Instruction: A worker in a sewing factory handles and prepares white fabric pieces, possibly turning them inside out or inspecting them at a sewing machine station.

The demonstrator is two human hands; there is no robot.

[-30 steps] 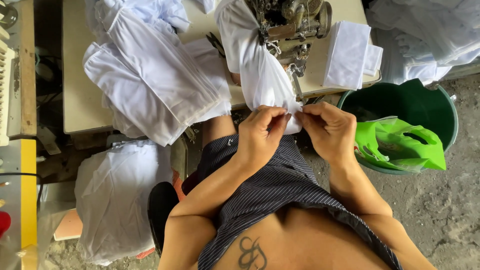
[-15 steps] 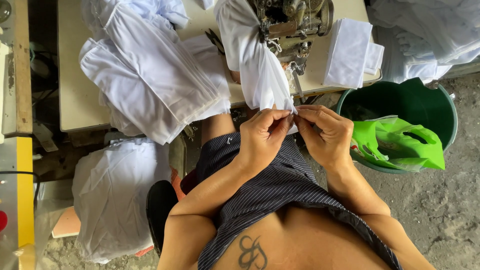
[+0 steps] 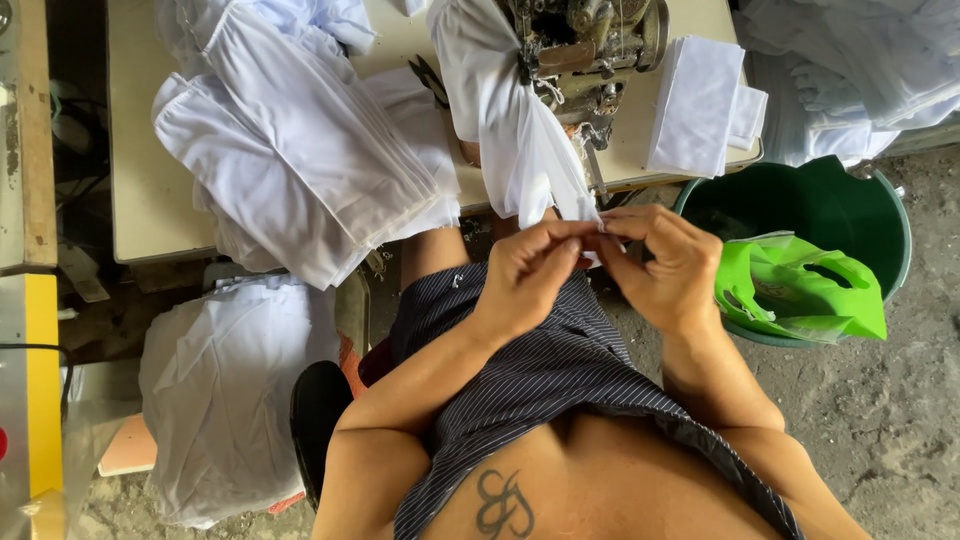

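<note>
White cloth (image 3: 520, 150) is now hanging lower as we are pinching its end, left hand (image 3: 530, 275) and right hand (image 3: 665, 270) fingers clamped closer together.

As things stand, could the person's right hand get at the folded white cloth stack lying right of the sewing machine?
Probably yes: the right hand pinches the hanging white fabric strip, but nothing stands between it and the folded white cloth stack on the table edge.
</note>
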